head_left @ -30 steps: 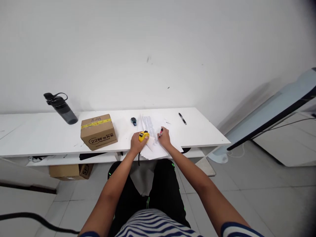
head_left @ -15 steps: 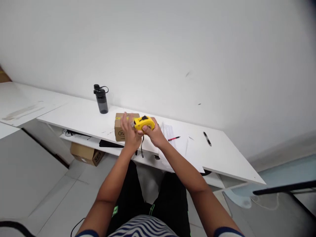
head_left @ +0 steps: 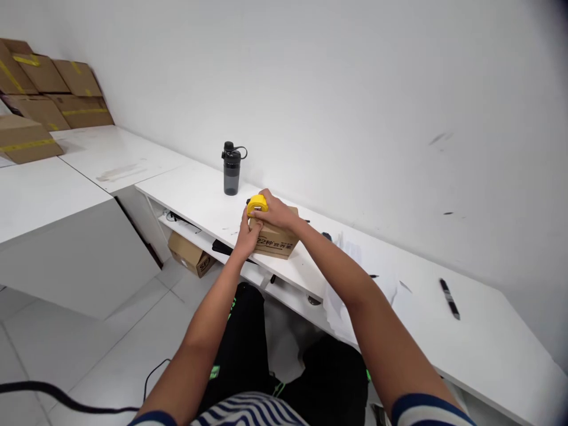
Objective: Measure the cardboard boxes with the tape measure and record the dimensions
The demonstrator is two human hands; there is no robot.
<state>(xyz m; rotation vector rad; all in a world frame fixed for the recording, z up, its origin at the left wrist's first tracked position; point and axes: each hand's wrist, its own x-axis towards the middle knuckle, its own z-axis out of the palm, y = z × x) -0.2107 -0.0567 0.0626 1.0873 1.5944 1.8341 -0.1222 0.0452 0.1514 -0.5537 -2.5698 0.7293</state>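
Note:
A yellow tape measure (head_left: 257, 204) sits at the left top corner of a small cardboard box (head_left: 277, 241) on the white desk (head_left: 465, 337). My right hand (head_left: 274, 214) is closed over the tape measure from the right. My left hand (head_left: 247, 233) is pinched just under it, against the box's left end, on what looks like the tape's tip. Printed text marks the box's front face.
A dark water bottle (head_left: 231, 169) stands behind the box. Loose papers (head_left: 355, 278) and a black marker (head_left: 449, 299) lie to the right. Another box (head_left: 190, 255) sits under the desk; stacked cartons (head_left: 39, 89) fill the far left. A cable (head_left: 53, 393) crosses the floor.
The view swung left. My right hand put the red pen down on the papers and took the tape measure; both hands carried it from the papers to the box's left end.

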